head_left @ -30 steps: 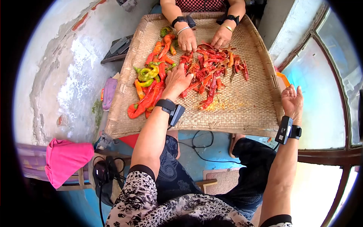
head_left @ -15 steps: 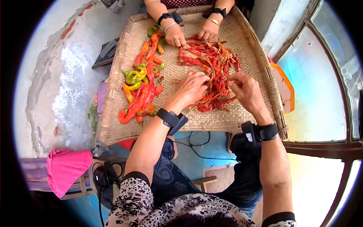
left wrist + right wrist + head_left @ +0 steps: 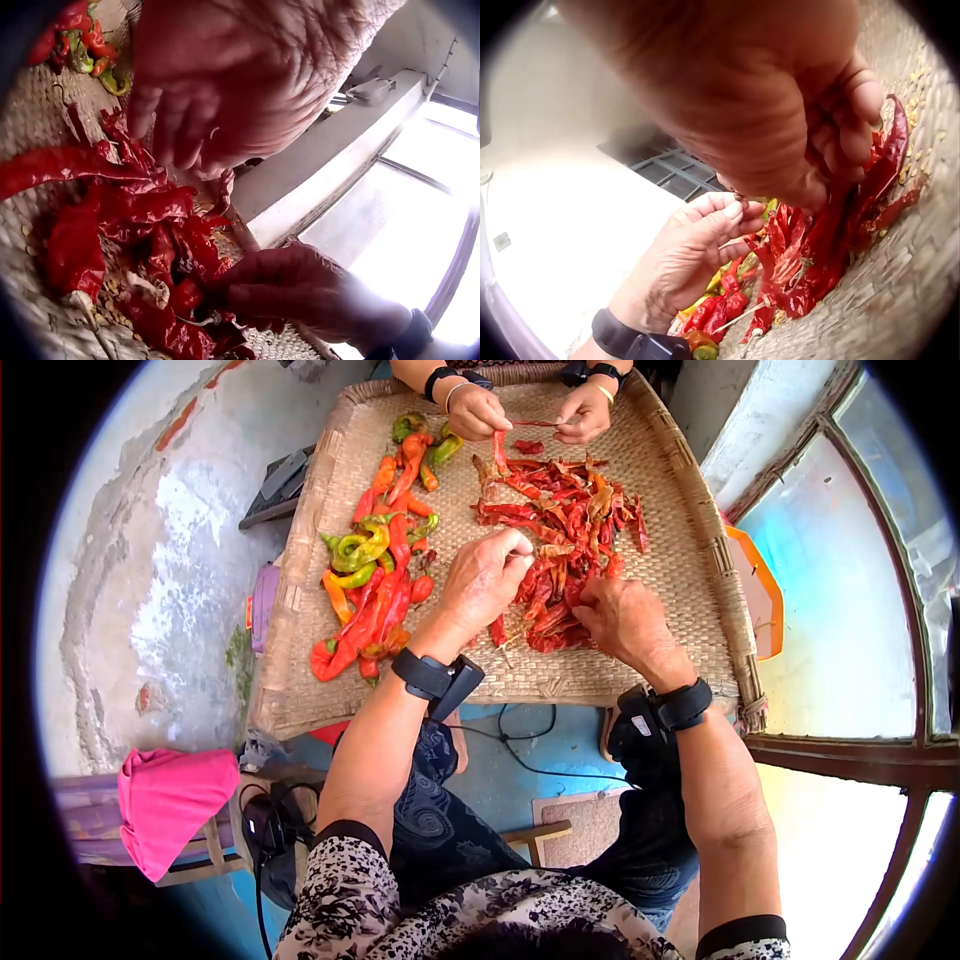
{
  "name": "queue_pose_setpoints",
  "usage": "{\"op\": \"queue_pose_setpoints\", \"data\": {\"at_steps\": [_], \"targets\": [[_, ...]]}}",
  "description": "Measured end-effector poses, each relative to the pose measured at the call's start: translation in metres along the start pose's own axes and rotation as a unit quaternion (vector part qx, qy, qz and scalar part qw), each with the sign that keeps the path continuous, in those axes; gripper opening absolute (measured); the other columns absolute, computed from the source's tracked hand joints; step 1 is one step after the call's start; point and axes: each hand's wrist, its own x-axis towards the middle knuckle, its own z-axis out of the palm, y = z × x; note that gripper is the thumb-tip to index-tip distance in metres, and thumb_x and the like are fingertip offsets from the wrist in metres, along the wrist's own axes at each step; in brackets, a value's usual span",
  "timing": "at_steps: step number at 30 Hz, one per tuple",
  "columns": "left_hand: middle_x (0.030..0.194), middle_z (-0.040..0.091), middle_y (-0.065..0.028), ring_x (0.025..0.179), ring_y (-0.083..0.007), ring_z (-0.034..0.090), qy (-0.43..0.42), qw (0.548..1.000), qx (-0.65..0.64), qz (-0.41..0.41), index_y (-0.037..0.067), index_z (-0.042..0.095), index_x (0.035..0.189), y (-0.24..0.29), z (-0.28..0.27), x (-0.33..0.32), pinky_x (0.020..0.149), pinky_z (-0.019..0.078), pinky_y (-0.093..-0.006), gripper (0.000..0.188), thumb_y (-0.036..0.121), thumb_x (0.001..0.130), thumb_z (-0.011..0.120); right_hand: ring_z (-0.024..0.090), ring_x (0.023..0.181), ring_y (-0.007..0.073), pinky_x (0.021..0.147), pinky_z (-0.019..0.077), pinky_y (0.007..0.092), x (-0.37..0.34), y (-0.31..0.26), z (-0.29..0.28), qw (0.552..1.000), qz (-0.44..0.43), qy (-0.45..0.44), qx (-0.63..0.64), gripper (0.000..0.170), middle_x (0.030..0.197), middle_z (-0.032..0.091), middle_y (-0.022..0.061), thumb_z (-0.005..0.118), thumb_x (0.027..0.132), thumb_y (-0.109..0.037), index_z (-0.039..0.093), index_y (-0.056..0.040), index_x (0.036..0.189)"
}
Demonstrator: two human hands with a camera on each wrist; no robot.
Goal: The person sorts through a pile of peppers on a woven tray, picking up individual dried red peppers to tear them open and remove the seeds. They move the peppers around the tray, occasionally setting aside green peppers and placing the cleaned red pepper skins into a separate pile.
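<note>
A heap of dried red chilies [image 3: 565, 510] lies on a woven tray [image 3: 690, 650]. My left hand [image 3: 487, 582] is over the heap's left edge, thumb and fingertips together. The right wrist view shows this left hand [image 3: 694, 251] pinching a small brown bit [image 3: 739, 198]. My right hand [image 3: 630, 622] reaches into the near right side of the heap with curled fingers. Close up, its fingers [image 3: 855, 142] hold a dried red chili [image 3: 889, 161], partly hidden under the hand. Pale stems and yellow seeds show among the chilies in the left wrist view.
Fresh red, orange and green chilies [image 3: 375, 590] lie along the tray's left side. Across from me, another person's hands [image 3: 585, 415] stretch a thin dried chili between them. An orange-rimmed container [image 3: 765, 595] stands beyond the tray's right edge, near the window.
My right hand came in from beyond the tray's right side to the dried heap. My left hand shifted right, then drew back slightly. The other person's hands lifted a chili.
</note>
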Motion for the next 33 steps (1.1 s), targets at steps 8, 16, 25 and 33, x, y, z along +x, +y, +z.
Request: {"op": "queue_pose_setpoints", "data": {"at_steps": [8,16,25,33], "targets": [[0.076,0.065,-0.0109,0.07,-0.0196,0.063,0.094,0.984,-0.127,-0.082,0.001,0.059,0.091,0.002,-0.013,0.0,0.067,0.0496,-0.0321,0.014,0.013,0.085,0.061,0.065,0.068,0.031,0.063,0.0517,0.0392,-0.004,0.015,-0.029,0.984,-0.058,0.081,0.146,0.013,0.072,0.065,0.0172,0.065,0.078,-0.014,0.066,-0.0045,0.087],[0.074,0.063,-0.0046,0.068,-0.0111,0.059,0.053,0.993,-0.081,-0.07,0.0,0.06,0.095,-0.001,-0.012,-0.005,0.063,0.0469,-0.0268,0.018,0.015,0.086,0.06,0.063,0.07,0.0248,0.063,0.0493,0.0349,-0.031,0.072,-0.08,0.933,0.133,0.332,0.027,0.019,0.082,0.065,0.0128,0.062,0.085,-0.017,0.063,-0.0034,0.097],[0.076,0.065,-0.0087,0.068,-0.0167,0.062,-0.001,0.996,-0.09,0.003,0.001,0.059,0.094,0.037,0.011,-0.015,0.063,0.0483,-0.0292,0.012,0.011,0.086,0.06,0.061,0.079,0.034,0.069,0.0506,0.0408,-0.029,0.019,-0.045,0.978,-0.096,0.172,0.071,0.033,0.094,0.06,0.0175,0.07,0.078,-0.015,0.059,-0.0041,0.108],[0.09,0.066,-0.0141,0.079,-0.022,0.066,-0.026,0.988,-0.137,-0.062,0.003,0.056,0.111,0.037,0.003,-0.013,0.07,0.051,-0.0308,0.025,0.008,0.087,0.058,0.062,0.074,0.0362,0.065,0.0494,0.0442,-0.017,0.014,-0.034,0.987,-0.062,0.145,0.042,0.011,0.079,0.063,0.0191,0.061,0.081,-0.013,0.062,-0.0032,0.086]]}}
